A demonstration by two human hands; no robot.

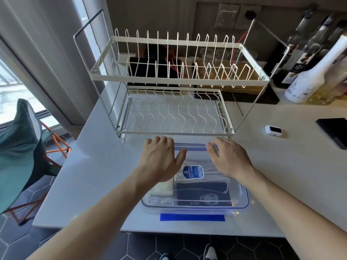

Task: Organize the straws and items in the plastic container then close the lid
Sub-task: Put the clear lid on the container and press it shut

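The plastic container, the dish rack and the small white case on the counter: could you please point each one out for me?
plastic container (242, 200), head view, on its clear near right wall.
dish rack (174, 82), head view, on the front bar of its upper tier.
small white case (273, 130), head view, on its top face.

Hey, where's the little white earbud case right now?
In the head view, the white earbud case sits on the countertop to the right, between the dish rack and a flat black item near the right edge.
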